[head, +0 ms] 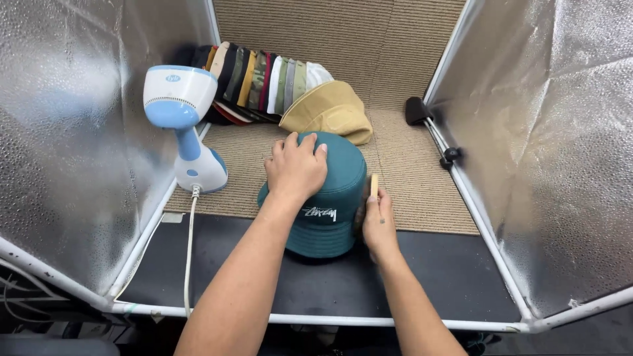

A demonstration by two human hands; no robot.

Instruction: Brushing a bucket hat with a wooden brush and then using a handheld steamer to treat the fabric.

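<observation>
Seen from the head camera, a person's left hand point(297, 168) lies spread flat on the crown of a teal bucket hat point(330, 204) at the centre of a foil-walled booth, on the line between beige carpet point(422, 191) and black mat point(217, 264). The right hand point(379, 221) is closed around a small wooden-handled brush point(374, 184) against the hat's right side. The soft, light fabric looks likely to dent, best steadied at crown or brim. A blue-and-white garment steamer point(184, 125) stands left; a tan hat point(330, 112) and a row of caps point(257, 82) lie behind.
</observation>
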